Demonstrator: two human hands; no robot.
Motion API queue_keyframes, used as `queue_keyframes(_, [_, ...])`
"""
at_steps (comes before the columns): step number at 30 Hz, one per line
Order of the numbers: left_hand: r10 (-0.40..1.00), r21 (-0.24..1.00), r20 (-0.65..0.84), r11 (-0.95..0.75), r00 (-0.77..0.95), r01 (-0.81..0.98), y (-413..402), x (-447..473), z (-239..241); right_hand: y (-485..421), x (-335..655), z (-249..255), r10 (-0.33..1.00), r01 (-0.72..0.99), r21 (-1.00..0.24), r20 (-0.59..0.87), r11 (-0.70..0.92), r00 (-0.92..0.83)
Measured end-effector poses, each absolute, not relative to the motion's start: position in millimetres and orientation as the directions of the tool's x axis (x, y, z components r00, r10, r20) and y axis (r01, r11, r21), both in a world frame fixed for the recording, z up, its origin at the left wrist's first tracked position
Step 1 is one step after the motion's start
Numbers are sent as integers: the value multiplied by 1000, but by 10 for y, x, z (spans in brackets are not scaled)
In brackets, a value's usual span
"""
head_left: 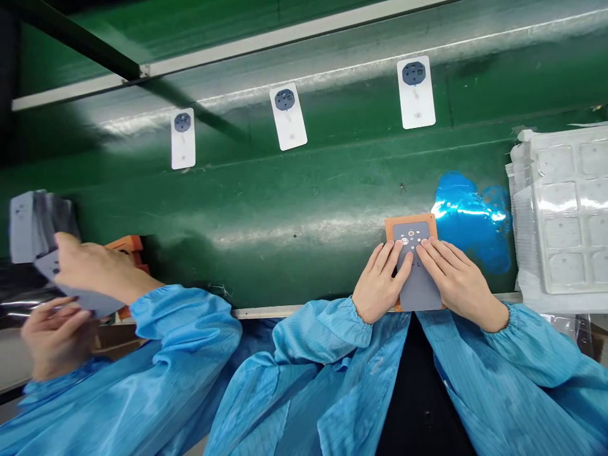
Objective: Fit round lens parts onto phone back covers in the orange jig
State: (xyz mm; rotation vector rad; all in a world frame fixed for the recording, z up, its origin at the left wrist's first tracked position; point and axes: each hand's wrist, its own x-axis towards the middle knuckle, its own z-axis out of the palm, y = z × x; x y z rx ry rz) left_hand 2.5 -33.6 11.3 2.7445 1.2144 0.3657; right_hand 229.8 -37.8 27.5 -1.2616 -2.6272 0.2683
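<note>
A flat grey phone back panel point(418, 288) with small cut-outs near its top lies in an orange fixture point(387, 228) at the near edge of the bench. My left hand point(381, 280) rests on the panel's left side, its fingers stretched over the upper part. From the right, my right hand point(458, 282) lays its straight fingers flat on the same panel, close to the cut-outs. Neither hand is wrapped around anything. Both palms hide parts of the fixture's sides.
White panels with dark round camera areas lie along the back: left point(190, 152), middle point(295, 134) and right point(420, 104). Blue film point(456, 215) and a clear compartment tray point(541, 253) are at right. At far left a co-worker's hands point(95, 269) handle a grey panel beside stacked panels point(21, 231).
</note>
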Motion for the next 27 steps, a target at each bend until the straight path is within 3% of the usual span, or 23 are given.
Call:
queue_keyframes(19, [775, 218, 107, -629, 622, 746, -363, 175, 137, -384, 2304, 194, 787, 759, -210, 132, 616, -602])
queue_keyframes(21, [757, 272, 84, -643, 647, 716, -320, 93, 146, -366, 2309, 158, 782, 752, -212, 162, 624, -602])
queue_keyframes(24, [745, 447, 105, -627, 659, 638, -210, -83, 155, -399, 2297, 212, 776, 738, -244, 248, 629, -580])
queue_keyframes(27, [841, 669, 229, -502, 491, 548, -105, -152, 188, -465, 2275, 390, 774, 631, -448, 399, 633, -492])
